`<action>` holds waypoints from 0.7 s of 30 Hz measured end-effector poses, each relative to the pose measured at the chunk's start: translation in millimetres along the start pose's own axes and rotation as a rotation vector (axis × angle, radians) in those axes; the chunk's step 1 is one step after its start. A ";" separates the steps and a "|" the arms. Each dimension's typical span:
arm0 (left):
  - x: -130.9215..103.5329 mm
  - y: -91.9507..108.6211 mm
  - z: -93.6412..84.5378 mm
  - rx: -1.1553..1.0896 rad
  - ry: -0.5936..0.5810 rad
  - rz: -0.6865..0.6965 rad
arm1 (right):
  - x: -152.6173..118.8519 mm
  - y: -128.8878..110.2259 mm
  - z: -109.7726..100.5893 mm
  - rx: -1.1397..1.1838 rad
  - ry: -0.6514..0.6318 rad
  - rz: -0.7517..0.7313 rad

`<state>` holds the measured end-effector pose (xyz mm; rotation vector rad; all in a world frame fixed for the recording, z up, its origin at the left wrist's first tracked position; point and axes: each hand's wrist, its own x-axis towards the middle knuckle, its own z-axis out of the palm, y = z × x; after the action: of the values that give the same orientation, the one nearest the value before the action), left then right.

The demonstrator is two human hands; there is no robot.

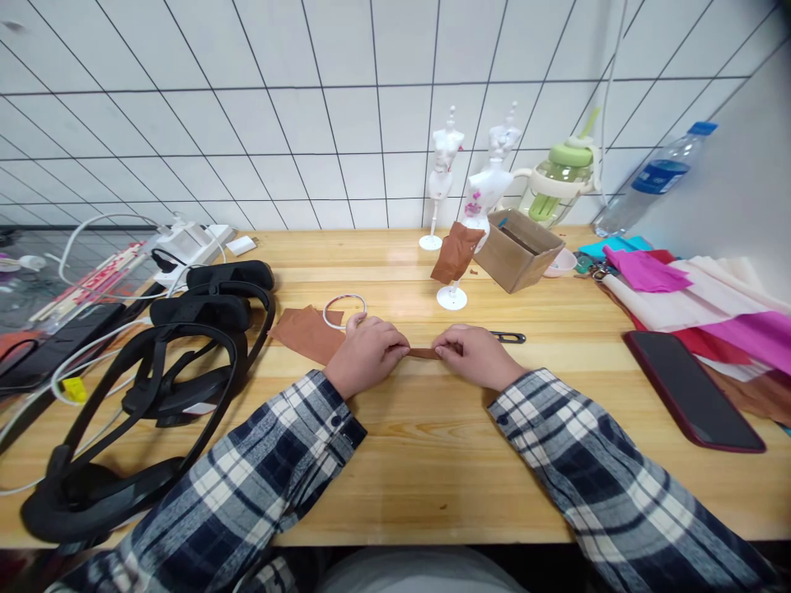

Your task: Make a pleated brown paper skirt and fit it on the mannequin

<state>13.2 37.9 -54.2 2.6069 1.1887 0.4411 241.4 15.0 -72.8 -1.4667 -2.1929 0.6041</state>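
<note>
A narrow brown fabric strip (423, 353) is stretched just above the wooden table between my two hands. My left hand (369, 352) pinches its left end, and my right hand (475, 354) pinches the right end. Under and beside my left hand lies a larger piece of brown fabric (304, 331), with a white ring (325, 313) resting partly over it. Past my right hand, the black handle of a small tool (510, 337) sticks out; its other end is hidden. Behind my hands stands a small white mannequin (485, 191) with brown cloth (456, 252) draped on it.
A second mannequin (441, 169) and a cardboard box (517, 254) stand at the back. Black headsets (179, 371) and cables crowd the left. On the right lie a phone (692, 389) and coloured fabrics (710, 288), with a green-lidded cup (559, 177) and water bottle (658, 177) behind.
</note>
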 end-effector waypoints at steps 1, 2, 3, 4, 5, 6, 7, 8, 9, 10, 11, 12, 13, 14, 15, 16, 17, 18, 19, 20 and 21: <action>0.5 -1.3 1.1 -0.031 0.010 -0.015 | 0.4 1.5 0.2 0.027 0.002 0.018; 1.0 -2.3 2.0 -0.061 0.014 -0.033 | 0.8 2.6 0.1 0.050 0.002 0.032; 1.4 -3.1 2.7 -0.088 0.013 -0.053 | 0.9 3.4 -0.1 0.073 0.002 0.043; 1.7 -3.7 3.2 -0.109 0.010 -0.071 | 1.0 3.9 -0.3 0.098 0.002 0.051; 1.8 -3.9 3.6 -0.123 0.006 -0.085 | 0.8 4.0 -0.5 0.124 0.000 0.060; 1.9 -3.9 3.9 -0.130 0.001 -0.095 | 0.6 4.0 -0.6 0.151 -0.004 0.074; 1.8 -3.8 4.2 -0.130 -0.001 -0.100 | 0.3 3.9 -0.4 0.176 -0.010 0.093; 1.7 -3.6 4.5 -0.126 -0.001 -0.104 | 0.0 3.9 -0.1 0.197 -0.014 0.114; 1.6 -3.4 4.9 -0.123 0.000 -0.106 | -0.1 4.0 0.5 0.214 -0.016 0.132; 1.5 -3.3 5.1 -0.120 -0.001 -0.106 | -0.1 4.3 1.3 0.231 -0.016 0.146; 1.6 -3.2 5.4 -0.118 0.000 -0.106 | 0.1 4.9 2.0 0.257 -0.012 0.157; 1.6 -3.2 5.5 -0.116 0.002 -0.108 | 0.4 5.7 2.8 0.295 -0.006 0.166; 1.8 -3.2 5.4 -0.114 0.005 -0.111 | 0.9 6.5 3.3 0.342 -0.002 0.177; 1.9 -3.2 5.2 -0.110 0.008 -0.115 | 1.4 7.3 3.7 0.388 0.002 0.192; 2.0 -2.9 4.7 -0.103 0.012 -0.120 | 1.9 7.9 3.9 0.425 0.002 0.208; 1.9 -2.4 4.1 -0.093 0.016 -0.123 | 2.2 8.1 4.0 0.448 0.003 0.220; 1.7 -1.6 3.3 -0.079 0.021 -0.123 | 2.3 7.9 4.0 0.456 0.005 0.227; 1.3 -0.5 2.3 -0.064 0.026 -0.118 | 2.2 7.2 4.0 0.453 0.008 0.229; 0.7 0.8 1.4 -0.049 0.034 -0.109 | 1.8 5.9 4.1 0.444 0.008 0.223; 0.0 2.4 0.4 -0.040 0.045 -0.099 | 1.3 4.2 4.2 0.440 0.010 0.209; -0.8 4.1 -0.4 -0.040 0.055 -0.087 | 0.6 1.9 4.5 0.438 0.013 0.187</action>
<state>15.4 34.8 -52.6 2.5137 1.2917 0.5159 240.0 15.7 -77.5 -1.4324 -1.7737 1.0569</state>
